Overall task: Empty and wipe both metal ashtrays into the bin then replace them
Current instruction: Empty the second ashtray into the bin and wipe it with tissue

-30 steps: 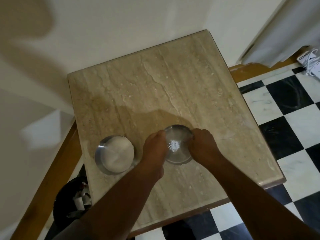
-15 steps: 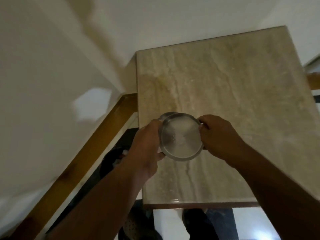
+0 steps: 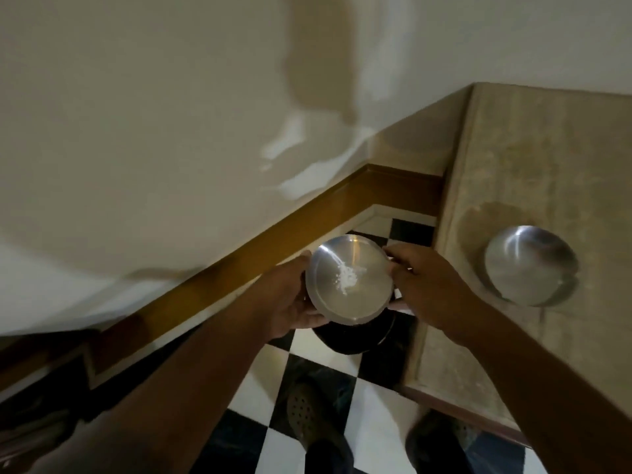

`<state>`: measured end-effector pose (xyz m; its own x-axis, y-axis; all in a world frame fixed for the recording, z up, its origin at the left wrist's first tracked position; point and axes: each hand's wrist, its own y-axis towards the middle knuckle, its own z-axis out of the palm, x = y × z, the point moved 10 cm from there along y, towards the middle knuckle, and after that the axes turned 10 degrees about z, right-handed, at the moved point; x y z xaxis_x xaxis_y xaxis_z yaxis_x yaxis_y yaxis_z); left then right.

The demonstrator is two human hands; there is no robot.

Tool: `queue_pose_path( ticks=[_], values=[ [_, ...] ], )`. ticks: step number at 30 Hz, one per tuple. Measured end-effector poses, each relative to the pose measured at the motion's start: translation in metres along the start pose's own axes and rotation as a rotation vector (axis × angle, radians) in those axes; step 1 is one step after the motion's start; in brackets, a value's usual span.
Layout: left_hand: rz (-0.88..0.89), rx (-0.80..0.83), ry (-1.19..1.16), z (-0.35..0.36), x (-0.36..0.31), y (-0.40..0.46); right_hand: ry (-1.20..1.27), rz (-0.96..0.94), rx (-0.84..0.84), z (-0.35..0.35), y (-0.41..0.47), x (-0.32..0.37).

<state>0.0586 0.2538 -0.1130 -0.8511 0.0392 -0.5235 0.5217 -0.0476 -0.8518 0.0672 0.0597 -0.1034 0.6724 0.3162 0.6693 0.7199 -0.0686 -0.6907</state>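
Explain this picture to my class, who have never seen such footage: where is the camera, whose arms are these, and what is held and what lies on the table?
There is no machine here. The camera sits on a person's head and looks down, so the two arms reaching in from below are that person's own. The left hand and right hand together hold a round metal ashtray by its rim. A little white residue lies inside it. Just beneath it, on the chequered floor, stands a dark bin. To the right is a stone table with a second ashtray resting on it. The person's shoes show at the bottom.
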Motion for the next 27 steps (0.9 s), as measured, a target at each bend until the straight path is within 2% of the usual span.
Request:
queue_pose_path(
  ticks=[5,12,20,24,27],
  values=[
    [-0.047,0.066,0.109,-0.033,0.023,0.037,-0.029,0.048,0.076,0.046,0.027,-0.01],
    [-0.239,0.264,0.031,-0.027,0.062,0.083,-0.076,-0.027,0.062,0.061,0.056,-0.037],
    [-0.069,0.383,0.291,-0.004,0.047,0.111,-0.035,-0.13,0.017,0.059,0.064,-0.047],
    [0.036,0.495,0.487,0.013,0.033,0.118,-0.111,-0.208,0.024,0.06,0.066,-0.043],
    [0.14,0.508,0.616,0.02,0.025,0.13,-0.191,-0.339,0.01,0.057,0.063,-0.035]
  ],
)
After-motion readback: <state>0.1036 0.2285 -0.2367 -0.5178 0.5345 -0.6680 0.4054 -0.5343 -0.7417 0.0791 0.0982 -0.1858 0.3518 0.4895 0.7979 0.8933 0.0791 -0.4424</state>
